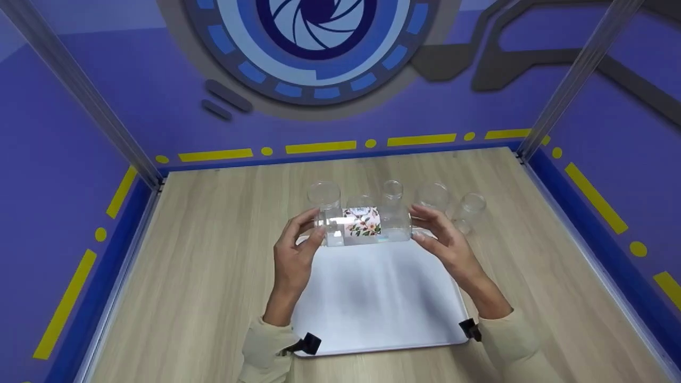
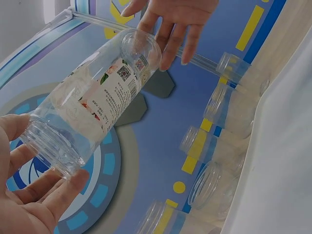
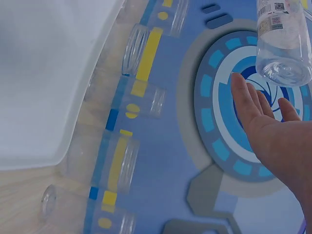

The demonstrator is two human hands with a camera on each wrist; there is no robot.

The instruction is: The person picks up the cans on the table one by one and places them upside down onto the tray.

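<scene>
A clear, see-through jar (image 1: 391, 223) with a flowered label (image 1: 362, 222) lies sideways in the air above the back edge of a white tray. My left hand (image 1: 295, 255) grips its threaded mouth end; the left wrist view shows thumb and fingers around the ridged neck (image 2: 53, 146). At the other end, my right hand (image 1: 449, 244) is held beside the jar's base with the fingers extended. In the right wrist view the right hand (image 3: 270, 126) looks loosely spread near the base (image 3: 282, 70), and whether it touches is unclear. Small printed text and codes (image 2: 124, 73) show on the label.
Several clear jars of different sizes stand in a row behind the tray, among them a wide one (image 1: 323, 192) and a narrow one (image 1: 472, 204). The white tray (image 1: 378, 303) lies on the wooden table (image 1: 213, 266). Blue printed walls (image 1: 340, 125) enclose the table.
</scene>
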